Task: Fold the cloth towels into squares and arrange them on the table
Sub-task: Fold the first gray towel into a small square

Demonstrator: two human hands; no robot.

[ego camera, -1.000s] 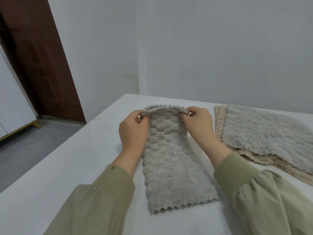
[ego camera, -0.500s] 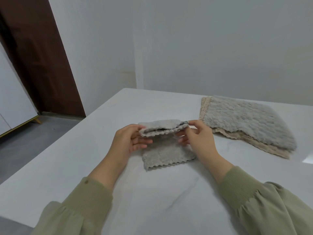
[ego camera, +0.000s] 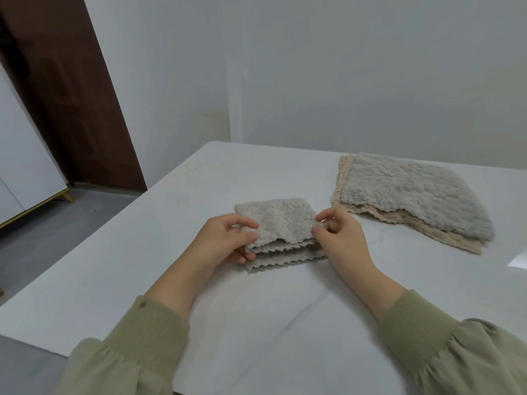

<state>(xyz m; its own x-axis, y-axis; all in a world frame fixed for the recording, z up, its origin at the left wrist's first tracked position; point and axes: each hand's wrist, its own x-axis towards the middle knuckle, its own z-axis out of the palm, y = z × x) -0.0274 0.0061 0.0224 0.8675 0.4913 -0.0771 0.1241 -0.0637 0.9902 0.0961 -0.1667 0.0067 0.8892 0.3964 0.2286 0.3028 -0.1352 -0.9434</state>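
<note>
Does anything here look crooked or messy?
Slightly. The folded towel is uneven: its upper scalloped edge stops short of the lower one. Beside it, beige towels stick out beneath the grey top towel.

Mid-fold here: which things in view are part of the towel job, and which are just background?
In the job: grey towel, pinched by left hand and right hand; stack of unfolded towels, grey over beige; white table.
Just there: brown door; white cabinet; grey floor.
</note>
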